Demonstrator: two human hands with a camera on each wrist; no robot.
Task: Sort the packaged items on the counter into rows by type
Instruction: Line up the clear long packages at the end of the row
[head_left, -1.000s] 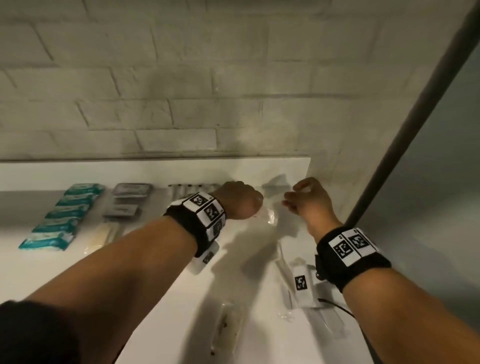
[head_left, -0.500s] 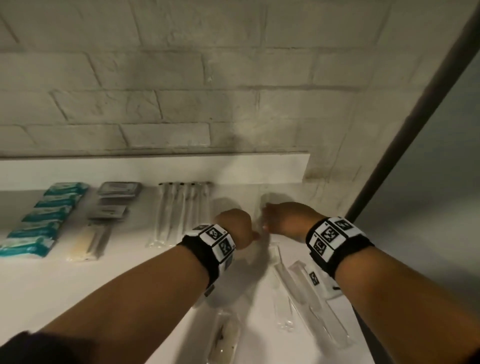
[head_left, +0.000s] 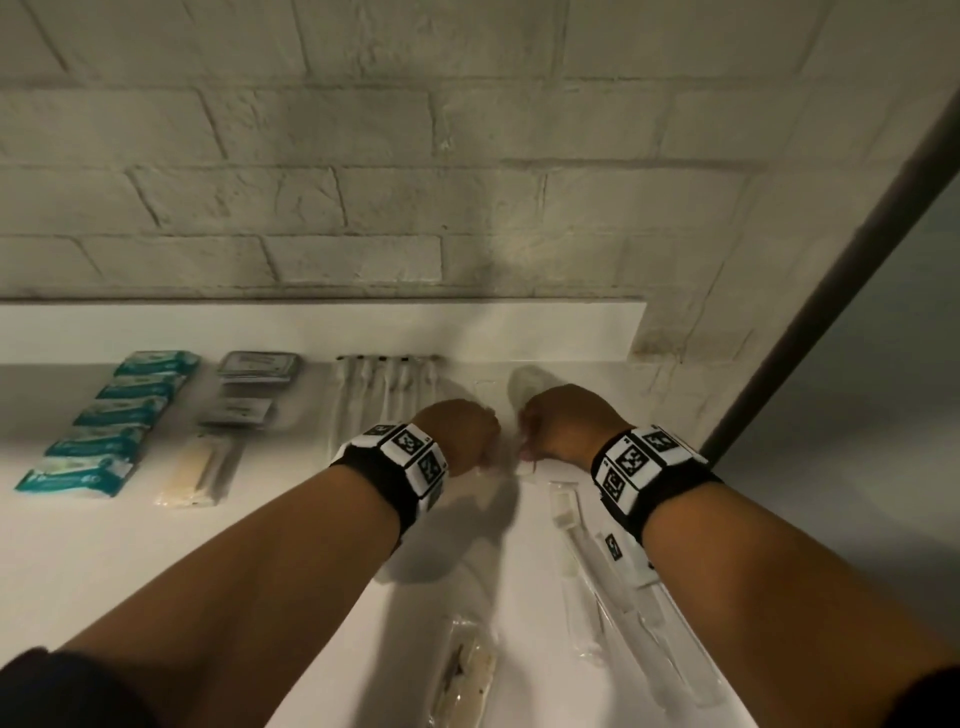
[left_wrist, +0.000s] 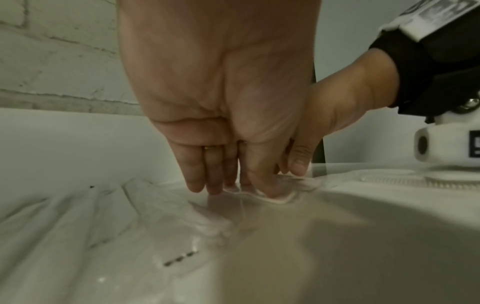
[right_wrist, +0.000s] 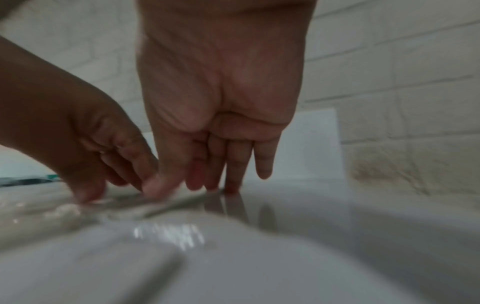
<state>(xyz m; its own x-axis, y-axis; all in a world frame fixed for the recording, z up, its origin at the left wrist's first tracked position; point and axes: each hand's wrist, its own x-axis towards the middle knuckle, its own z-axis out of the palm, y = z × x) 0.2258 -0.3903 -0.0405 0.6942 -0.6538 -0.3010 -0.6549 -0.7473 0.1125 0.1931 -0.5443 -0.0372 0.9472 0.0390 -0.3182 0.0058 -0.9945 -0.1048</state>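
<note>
Both hands hang knuckles-up over the middle of the white counter (head_left: 156, 571). A thin clear packet (head_left: 497, 415) lies between them, running front to back. My left hand (head_left: 460, 436) points straight fingers (left_wrist: 207, 185) down at the counter, with its thumb on the packet's crinkled edge (left_wrist: 275, 198). My right hand (head_left: 563, 426) also has straight fingers (right_wrist: 233, 176) touching the surface, and its thumb rests on the same clear packet (right_wrist: 124, 202). Whether either thumb pinches the film is hidden.
Rows stand at the back left: teal packs (head_left: 109, 421), dark grey sachets (head_left: 249, 389), long clear-wrapped sticks (head_left: 384, 395), with a beige packet (head_left: 197, 467) in front. Clear toothbrush packets (head_left: 566, 540) and a brown-flecked packet (head_left: 462, 675) lie near me. A dark post (head_left: 831, 291) bounds the right.
Both hands have come down and toward me from near the back wall, bringing the clear packet from the air onto the counter. The sticks row is now uncovered.
</note>
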